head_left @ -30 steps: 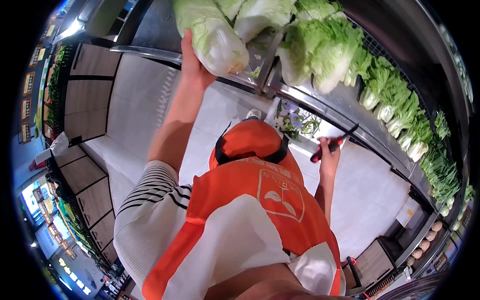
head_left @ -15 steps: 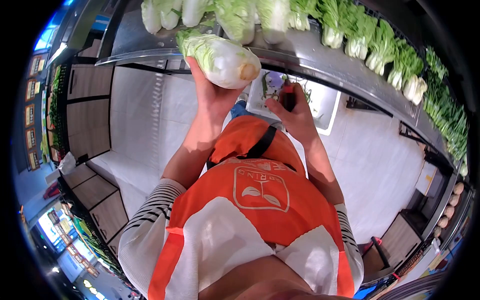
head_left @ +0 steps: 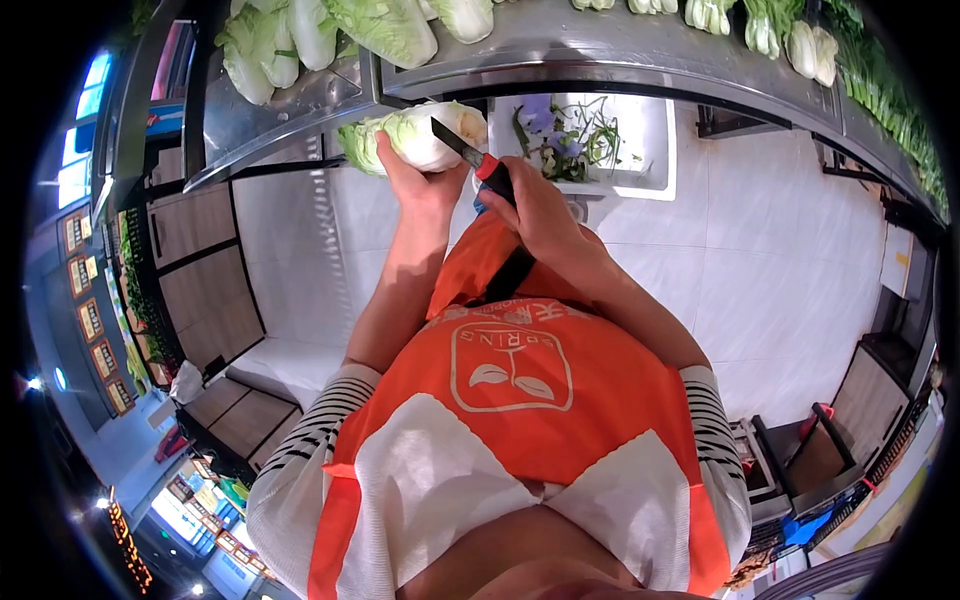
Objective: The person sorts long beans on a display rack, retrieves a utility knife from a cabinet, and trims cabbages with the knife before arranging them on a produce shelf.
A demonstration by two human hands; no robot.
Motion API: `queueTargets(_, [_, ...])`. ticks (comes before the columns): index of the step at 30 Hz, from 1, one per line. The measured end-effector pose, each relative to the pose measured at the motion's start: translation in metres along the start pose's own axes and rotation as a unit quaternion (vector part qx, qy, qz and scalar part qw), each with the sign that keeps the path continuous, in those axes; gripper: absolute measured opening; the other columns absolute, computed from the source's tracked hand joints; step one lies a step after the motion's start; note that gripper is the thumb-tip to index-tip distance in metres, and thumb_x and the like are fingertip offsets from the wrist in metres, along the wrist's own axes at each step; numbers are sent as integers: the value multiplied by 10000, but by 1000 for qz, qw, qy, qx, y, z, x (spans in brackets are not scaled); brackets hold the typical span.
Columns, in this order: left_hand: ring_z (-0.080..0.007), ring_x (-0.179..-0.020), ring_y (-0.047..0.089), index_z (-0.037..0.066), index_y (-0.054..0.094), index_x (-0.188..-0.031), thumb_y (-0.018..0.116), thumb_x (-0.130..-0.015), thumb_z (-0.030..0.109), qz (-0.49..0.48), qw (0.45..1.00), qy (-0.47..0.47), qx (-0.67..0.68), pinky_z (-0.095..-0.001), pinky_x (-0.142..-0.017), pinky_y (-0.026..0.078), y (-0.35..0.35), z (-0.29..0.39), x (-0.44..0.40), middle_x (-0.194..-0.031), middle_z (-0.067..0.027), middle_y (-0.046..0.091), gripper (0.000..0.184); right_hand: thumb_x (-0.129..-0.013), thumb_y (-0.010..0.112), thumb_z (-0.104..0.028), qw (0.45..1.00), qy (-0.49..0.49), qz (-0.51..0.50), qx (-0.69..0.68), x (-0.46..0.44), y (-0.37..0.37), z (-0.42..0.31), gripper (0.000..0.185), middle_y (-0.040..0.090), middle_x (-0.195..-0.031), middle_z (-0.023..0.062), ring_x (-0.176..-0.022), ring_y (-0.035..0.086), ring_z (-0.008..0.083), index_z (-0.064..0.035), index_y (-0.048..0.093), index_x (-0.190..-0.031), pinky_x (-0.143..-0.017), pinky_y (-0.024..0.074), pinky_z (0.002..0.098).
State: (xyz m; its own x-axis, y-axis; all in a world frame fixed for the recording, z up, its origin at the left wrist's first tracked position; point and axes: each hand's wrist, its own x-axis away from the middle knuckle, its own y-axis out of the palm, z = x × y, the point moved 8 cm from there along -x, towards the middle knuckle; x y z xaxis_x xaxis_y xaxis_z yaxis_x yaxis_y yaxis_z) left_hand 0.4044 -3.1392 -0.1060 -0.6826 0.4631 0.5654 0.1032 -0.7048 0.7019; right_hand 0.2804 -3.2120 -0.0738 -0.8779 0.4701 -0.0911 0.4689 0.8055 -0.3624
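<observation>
A napa cabbage (head_left: 410,140) lies on its side in my left hand (head_left: 425,190), which grips it from below. Its leafy end points left and its pale stem end points right. My right hand (head_left: 545,210) is wrapped round the black and red handle of a knife (head_left: 458,146). The blade slants up and left across the cabbage near the stem end; whether it touches the surface I cannot tell. Both hands are in front of the metal shelf edge, above the floor.
Several napa cabbages (head_left: 380,28) lie on the metal shelf (head_left: 560,62), with bok choy (head_left: 765,30) further right. Below the shelf stands a white bin (head_left: 655,150) holding green leaf scraps (head_left: 600,140) and purple pieces. Wooden cabinets (head_left: 205,270) are at the left.
The knife has come up from above the bin to the cabbage's stem end, its blade now visible. The cabbage sits slightly lower and further left in view. The camera view has shifted.
</observation>
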Motion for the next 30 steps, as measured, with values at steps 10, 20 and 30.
queueTargets(10, [-308,-1156,443,152,471,-1231,361,-838,635,55,998,-21,-31,-534,-973,331,-34,-14,-7,-1232,-73,502,633,-874,557,-374,996,78,-37,26,4,8,24,387,566,-785,212,-759,557,410,-13,446,-958,-639,427,440])
queueTargets(20, [-313,-1193,412,145,436,-1267,370,-842,576,126,987,-71,-71,-531,-987,314,-65,-43,-13,-1283,-76,460,609,-859,554,-438,990,84,-31,111,16,15,76,455,596,-768,233,-755,585,421,-4,440,-934,-628,475,463])
queueTargets(30, [-317,-1262,346,158,390,-1315,414,-831,573,199,976,-90,-22,-527,-1053,255,-85,-63,-14,-1368,-92,374,638,-855,526,-488,991,25,-10,129,20,12,107,496,605,-720,220,-679,607,402,2,455,-888,-582,493,460])
